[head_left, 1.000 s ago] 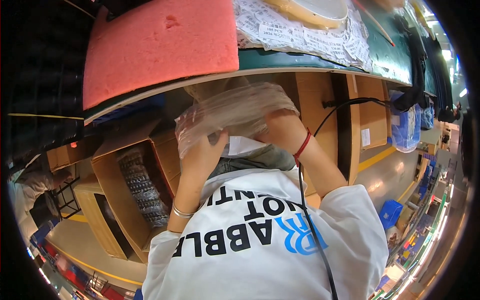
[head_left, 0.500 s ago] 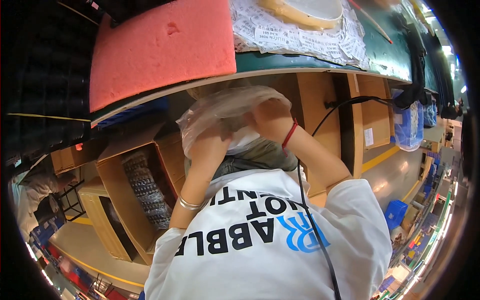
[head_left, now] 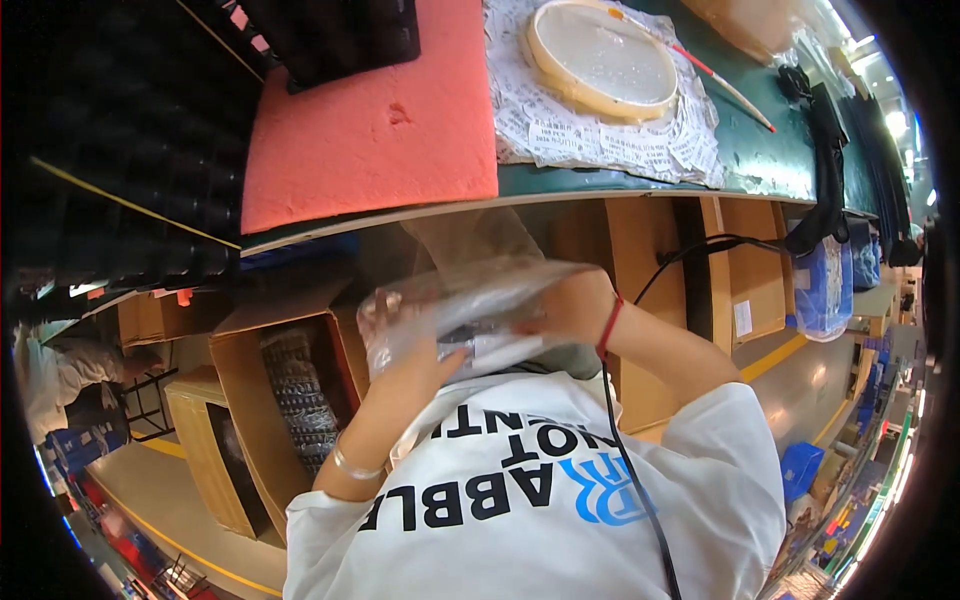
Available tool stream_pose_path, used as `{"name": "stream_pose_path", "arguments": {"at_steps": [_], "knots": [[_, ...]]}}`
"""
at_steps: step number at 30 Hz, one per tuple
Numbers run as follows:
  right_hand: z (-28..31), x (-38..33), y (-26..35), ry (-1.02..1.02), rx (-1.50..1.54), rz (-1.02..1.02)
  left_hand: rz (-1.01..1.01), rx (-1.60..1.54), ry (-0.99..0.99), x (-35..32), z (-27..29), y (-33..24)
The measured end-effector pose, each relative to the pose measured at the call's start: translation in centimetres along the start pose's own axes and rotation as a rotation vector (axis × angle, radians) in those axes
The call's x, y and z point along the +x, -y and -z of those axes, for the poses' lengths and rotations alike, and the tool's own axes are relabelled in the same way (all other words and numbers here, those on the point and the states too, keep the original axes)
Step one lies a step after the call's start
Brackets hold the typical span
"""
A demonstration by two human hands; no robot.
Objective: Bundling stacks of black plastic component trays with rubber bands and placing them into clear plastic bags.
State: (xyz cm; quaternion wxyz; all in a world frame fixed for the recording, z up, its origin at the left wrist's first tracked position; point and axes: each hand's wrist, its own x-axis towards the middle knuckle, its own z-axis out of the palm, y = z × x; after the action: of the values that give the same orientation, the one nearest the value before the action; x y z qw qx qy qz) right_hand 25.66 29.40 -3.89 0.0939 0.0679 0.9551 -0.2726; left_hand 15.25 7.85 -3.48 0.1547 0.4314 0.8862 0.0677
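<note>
Clear plastic bag (head_left: 470, 310): held at frame centre, below the worktop (head_left: 760, 150) edge; left hand (head_left: 425, 365) grip closed on its lower edge, right hand (head_left: 570, 305) grip closed on its right side. Open cardboard box (head_left: 290, 390): lower left, beside it.

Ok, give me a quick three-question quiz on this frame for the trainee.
1. True or false: both hands hold the clear plastic bag.
2. Which wrist wears a red band: left hand or right hand?
3. What lies on the bench left of the round beige dish: A) coral foam pad, B) a metal tray?

Key: 1 true; 2 right; 3 A.
</note>
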Motion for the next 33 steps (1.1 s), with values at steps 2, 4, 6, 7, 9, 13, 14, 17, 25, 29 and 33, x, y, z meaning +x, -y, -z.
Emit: {"name": "stream_pose_path", "arguments": {"at_steps": [2, 4, 6, 7, 9, 13, 14, 17, 25, 29, 33], "knots": [[2.1, -0.7, 2.1, 0.193, -0.094, -0.037, 0.003, -0.019, 0.038, -1.9, 2.0, -0.3], [3.4, -1.7, 3.2, 0.327, -0.241, -0.026, -0.058, -0.072, 0.009, -3.1, 4.8, -0.6], [5.7, -3.2, 4.6, 0.084, -0.204, 0.121, -0.106, -0.054, -0.072, -4.0, 7.5, -0.7], [8.7, -3.1, 6.7, 0.263, -0.324, 0.086, -0.163, -0.075, -0.086, -4.4, 9.2, -0.6], [11.6, -4.4, 7.7, 0.074, -0.292, 0.198, -0.287, -0.057, -0.222, -4.9, 12.2, -0.7], [16.1, -5.3, 9.5, -0.326, -0.266, 0.397, -0.482, -0.044, -0.406, -5.3, 17.7, -1.3], [17.1, -5.2, 10.1, -0.394, -0.343, 0.397, -0.623, -0.058, -0.438, -5.3, 18.5, -0.8], [19.2, -3.0, 11.1, -0.564, -0.235, 0.358, -0.663, -0.11, -0.746, -3.7, 20.9, -2.0], [21.8, 4.2, 10.2, -0.301, -0.222, 0.331, -0.384, 0.295, -0.853, 0.7, 18.6, 0.5], [22.4, 5.5, 9.5, -0.218, -0.245, 0.331, -0.26, 0.082, -0.467, 1.2, 19.3, 0.8], [22.0, 5.3, 10.7, -0.248, -0.323, 0.386, -0.222, 0.145, -0.431, 2.1, 20.8, 1.3]]}}
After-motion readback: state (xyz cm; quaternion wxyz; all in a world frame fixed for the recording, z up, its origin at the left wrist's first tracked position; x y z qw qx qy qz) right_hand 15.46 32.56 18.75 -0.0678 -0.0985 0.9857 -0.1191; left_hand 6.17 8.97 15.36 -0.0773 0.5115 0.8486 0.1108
